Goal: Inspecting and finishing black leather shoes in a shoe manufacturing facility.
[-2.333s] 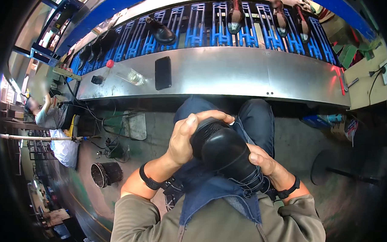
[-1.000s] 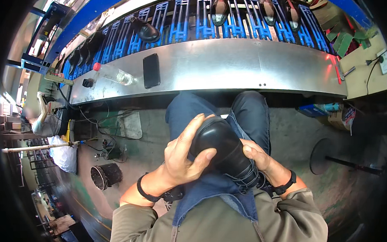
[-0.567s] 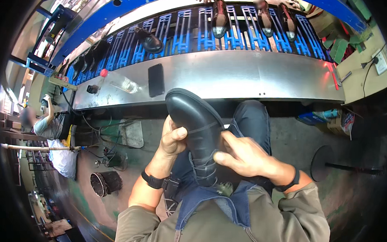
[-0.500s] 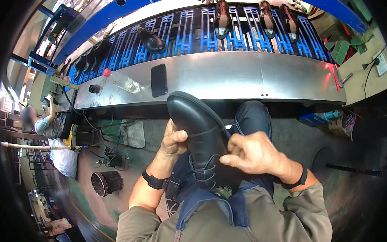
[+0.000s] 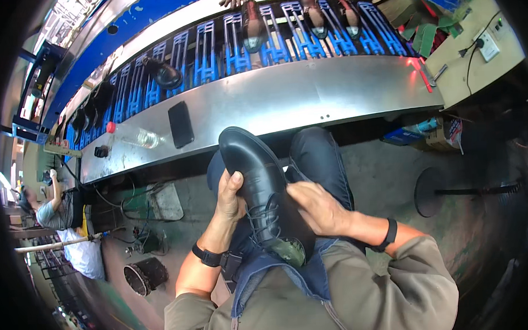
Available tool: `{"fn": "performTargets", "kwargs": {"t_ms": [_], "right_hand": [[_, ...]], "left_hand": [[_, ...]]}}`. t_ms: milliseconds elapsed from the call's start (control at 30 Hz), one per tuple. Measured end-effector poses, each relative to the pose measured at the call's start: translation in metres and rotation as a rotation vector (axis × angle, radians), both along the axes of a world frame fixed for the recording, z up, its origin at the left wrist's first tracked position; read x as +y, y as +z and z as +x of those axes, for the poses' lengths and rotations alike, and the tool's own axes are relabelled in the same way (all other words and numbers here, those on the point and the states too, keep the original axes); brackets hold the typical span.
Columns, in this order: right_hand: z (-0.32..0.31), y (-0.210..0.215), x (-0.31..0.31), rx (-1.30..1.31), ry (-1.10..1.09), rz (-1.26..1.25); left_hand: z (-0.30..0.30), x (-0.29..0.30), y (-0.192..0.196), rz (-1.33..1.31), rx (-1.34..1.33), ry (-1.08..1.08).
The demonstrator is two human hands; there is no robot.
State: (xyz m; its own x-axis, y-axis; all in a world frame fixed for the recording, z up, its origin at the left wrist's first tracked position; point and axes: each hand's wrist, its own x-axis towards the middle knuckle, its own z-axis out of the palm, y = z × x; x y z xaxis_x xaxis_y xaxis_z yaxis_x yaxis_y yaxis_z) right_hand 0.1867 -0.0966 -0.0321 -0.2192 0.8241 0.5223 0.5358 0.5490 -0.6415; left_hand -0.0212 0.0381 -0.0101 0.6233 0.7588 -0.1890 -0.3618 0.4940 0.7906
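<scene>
A black leather lace-up shoe rests over my lap, toe pointing away, its laces tied across the front. My left hand is closed round the shoe's left side, thumb on the upper. Against its right side lies my right hand, fingers curled and slightly blurred. A small pale patch shows by those fingertips; whatever they hold is hidden. A greenish, shiny patch shows inside the shoe's opening, near my apron.
Beyond a metal ledge, a blue-slatted conveyor carries several dark shoes. A phone and a clear bottle lie on the ledge. A black bucket stands on the floor at left; another person is at far left.
My view has turned, so the bench appears shifted left and tilted. My right hand has come down from above the shoe to its right side. My left hand keeps its grip.
</scene>
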Motion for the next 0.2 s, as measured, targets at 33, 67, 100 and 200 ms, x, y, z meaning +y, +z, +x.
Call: {"fn": "performTargets", "kwargs": {"t_ms": [33,67,100,200], "right_hand": [[-0.002,-0.003,-0.009,-0.009,-0.007,0.003],[-0.004,-0.004,-0.016,-0.025,-0.064,-0.026],[-0.004,-0.004,-0.022,-0.038,-0.121,-0.062],[-0.001,0.024,0.004,0.018,-0.101,0.161]], "left_hand": [[0.005,0.001,-0.004,-0.017,0.038,0.05],[0.011,0.003,-0.006,-0.034,0.077,0.104],[0.021,0.006,0.0,-0.043,0.088,0.097],[0.035,0.025,0.012,-0.176,0.104,0.12]]}}
